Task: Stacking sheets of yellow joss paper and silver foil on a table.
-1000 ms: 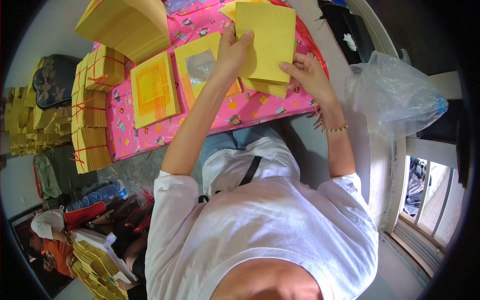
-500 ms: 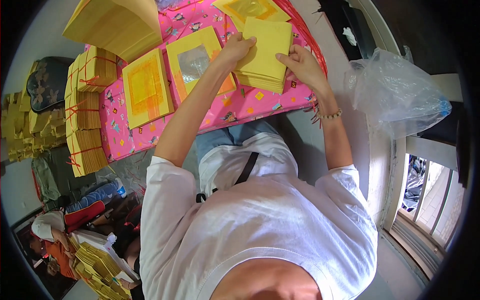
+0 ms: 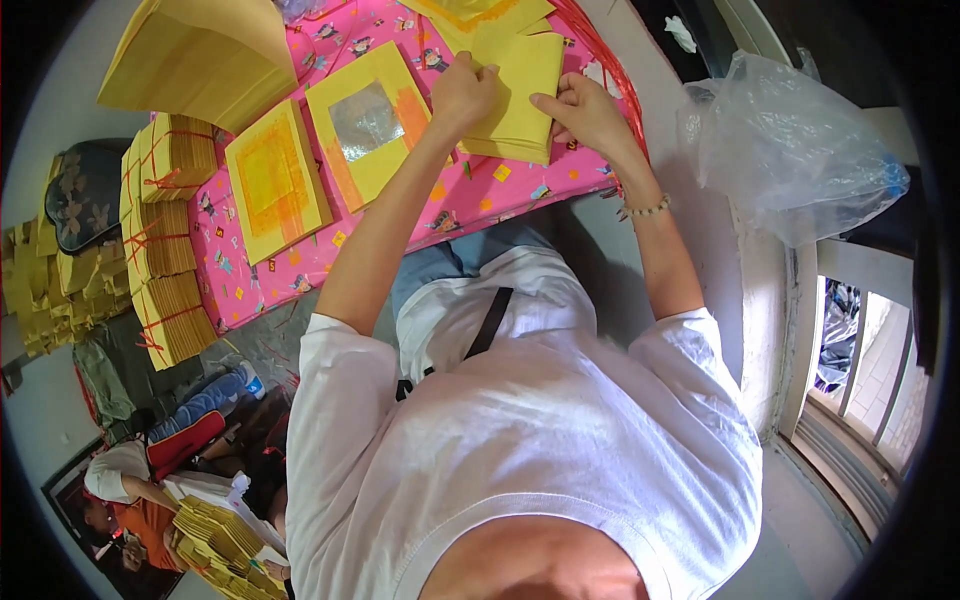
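I hold a yellow paper stack (image 3: 520, 120) with my left grip (image 3: 465, 92) at its left side and my right grip (image 3: 580, 112) at its right, near the pink worktop's (image 3: 495, 198) right edge. Leftward lie a silver-squared pad (image 3: 368, 120) and an orange-marked pad (image 3: 278, 180); red-tied bundles (image 3: 160, 245) line the left edge.

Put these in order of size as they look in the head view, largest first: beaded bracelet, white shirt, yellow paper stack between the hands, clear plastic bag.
1. White shirt
2. Clear plastic bag
3. Yellow paper stack
4. Beaded bracelet
Nearness to the camera makes the shirt look larger.
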The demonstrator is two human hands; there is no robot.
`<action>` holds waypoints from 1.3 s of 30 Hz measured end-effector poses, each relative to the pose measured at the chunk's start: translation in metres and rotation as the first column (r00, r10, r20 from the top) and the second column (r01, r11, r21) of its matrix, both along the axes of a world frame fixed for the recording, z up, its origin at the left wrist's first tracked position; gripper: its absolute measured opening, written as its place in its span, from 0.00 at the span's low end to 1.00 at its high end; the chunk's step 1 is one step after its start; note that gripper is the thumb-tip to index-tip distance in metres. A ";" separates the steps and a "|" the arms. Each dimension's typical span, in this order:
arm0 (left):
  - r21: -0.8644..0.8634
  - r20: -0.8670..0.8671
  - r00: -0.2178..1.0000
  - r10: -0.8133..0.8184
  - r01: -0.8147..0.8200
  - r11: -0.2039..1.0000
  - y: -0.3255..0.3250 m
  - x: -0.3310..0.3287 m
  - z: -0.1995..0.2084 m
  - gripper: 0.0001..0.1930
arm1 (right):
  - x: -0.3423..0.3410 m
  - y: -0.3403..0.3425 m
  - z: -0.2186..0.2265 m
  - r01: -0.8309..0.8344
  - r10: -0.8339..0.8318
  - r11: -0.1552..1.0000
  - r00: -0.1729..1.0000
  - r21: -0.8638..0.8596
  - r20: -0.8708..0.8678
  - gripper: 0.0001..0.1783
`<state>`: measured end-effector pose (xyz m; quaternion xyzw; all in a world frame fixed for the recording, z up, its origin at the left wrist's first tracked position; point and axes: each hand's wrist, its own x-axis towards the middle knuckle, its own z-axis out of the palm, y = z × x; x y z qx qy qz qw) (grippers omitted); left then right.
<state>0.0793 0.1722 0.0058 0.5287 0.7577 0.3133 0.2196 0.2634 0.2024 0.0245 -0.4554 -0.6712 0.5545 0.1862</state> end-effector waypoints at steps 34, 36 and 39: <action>0.101 -0.014 0.998 0.056 -0.054 0.993 0.000 0.001 -0.006 0.22 | 0.000 0.001 -0.012 -0.145 -0.033 0.741 0.967 0.656 0.251 0.39; 0.098 -0.006 0.999 0.047 -0.046 0.994 0.000 0.000 -0.007 0.22 | -0.001 0.001 -0.014 -0.129 -0.025 0.739 0.976 0.662 0.218 0.40; 0.091 0.001 0.999 0.048 -0.048 0.995 0.001 -0.003 -0.007 0.22 | -0.003 -0.003 -0.008 -0.132 -0.015 0.749 0.976 0.649 0.215 0.39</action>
